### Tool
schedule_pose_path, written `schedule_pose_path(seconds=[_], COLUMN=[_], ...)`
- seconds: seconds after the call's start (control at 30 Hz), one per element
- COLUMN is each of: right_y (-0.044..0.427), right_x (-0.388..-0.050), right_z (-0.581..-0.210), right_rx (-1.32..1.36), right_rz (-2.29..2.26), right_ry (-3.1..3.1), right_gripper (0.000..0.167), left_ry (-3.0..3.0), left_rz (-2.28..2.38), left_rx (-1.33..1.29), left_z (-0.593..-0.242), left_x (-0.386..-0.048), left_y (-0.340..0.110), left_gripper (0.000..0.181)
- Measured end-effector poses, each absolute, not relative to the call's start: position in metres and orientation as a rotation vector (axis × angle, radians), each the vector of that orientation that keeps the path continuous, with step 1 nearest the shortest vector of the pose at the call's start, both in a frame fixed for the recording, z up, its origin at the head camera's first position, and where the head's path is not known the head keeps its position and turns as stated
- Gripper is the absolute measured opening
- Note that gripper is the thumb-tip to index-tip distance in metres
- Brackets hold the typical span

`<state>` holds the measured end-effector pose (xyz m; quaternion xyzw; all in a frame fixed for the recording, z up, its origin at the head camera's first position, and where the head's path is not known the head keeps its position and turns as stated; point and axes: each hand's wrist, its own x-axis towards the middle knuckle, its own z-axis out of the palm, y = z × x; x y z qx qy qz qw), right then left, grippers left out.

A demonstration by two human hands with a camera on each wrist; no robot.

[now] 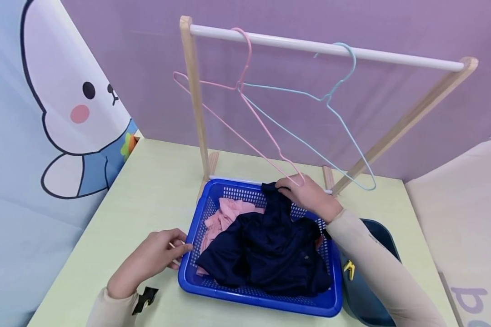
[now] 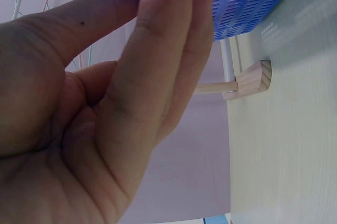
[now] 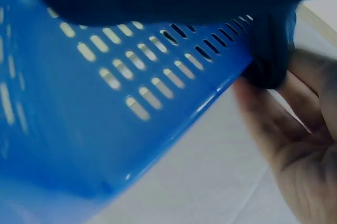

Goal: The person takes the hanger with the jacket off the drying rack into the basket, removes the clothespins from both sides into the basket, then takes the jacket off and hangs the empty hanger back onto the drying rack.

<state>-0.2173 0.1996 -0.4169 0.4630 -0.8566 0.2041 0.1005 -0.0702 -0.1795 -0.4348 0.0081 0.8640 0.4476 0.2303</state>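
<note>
A blue plastic basket (image 1: 262, 304) with slotted walls holds a dark navy garment (image 1: 270, 245) and a pink garment (image 1: 229, 213) partly under it. My right hand (image 1: 304, 193) pinches one end of the navy garment at the basket's far rim. In the right wrist view, the dark cloth (image 3: 271, 50) hangs between thumb and fingers over the rim. My left hand (image 1: 159, 252) grips the basket's left rim between thumb and fingers; in the left wrist view, the fingers (image 2: 152, 50) hide most of that contact.
Behind the basket stands a wooden rack with a white rod (image 1: 294, 43). A pink hanger (image 1: 266, 122) and a light blue hanger (image 1: 343, 122) hang from it. To the right, partly beneath my right forearm, sits a dark bin (image 1: 360, 290) with a yellow clip (image 1: 349, 269).
</note>
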Motion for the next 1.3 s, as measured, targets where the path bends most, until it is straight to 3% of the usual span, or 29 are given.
schedule_pose_path(seconds=[0.23, 0.67, 0.8, 1.03, 1.3], right_y=[0.208, 0.208, 0.195, 0.179, 0.176], right_x=[-0.195, -0.087, -0.083, -0.105, -0.109], right_z=[-0.402, -0.376, -0.387, -0.414, -0.417], right_rx=[1.348, 1.691, 1.661, 1.599, 1.59], right_rz=[0.576, 0.389, 0.226, 0.037, -0.034], right_ry=[-2.671, -2.917, -3.038, -3.046, -3.078], right_gripper=[0.011, 0.008, 0.012, 0.019, 0.02], left_ry=[2.378, 2.391, 2.392, 2.4, 2.387], left_rz=[1.233, 1.197, 1.183, 1.181, 1.196], left_rx=[0.026, 0.023, 0.022, 0.03, 0.032], left_z=[-0.435, -0.434, -0.434, -0.433, -0.433], left_x=[-0.07, -0.07, -0.07, -0.071, -0.07], left_y=[-0.18, -0.179, -0.179, -0.179, -0.178], left_gripper=[0.014, 0.014, 0.013, 0.014, 0.014])
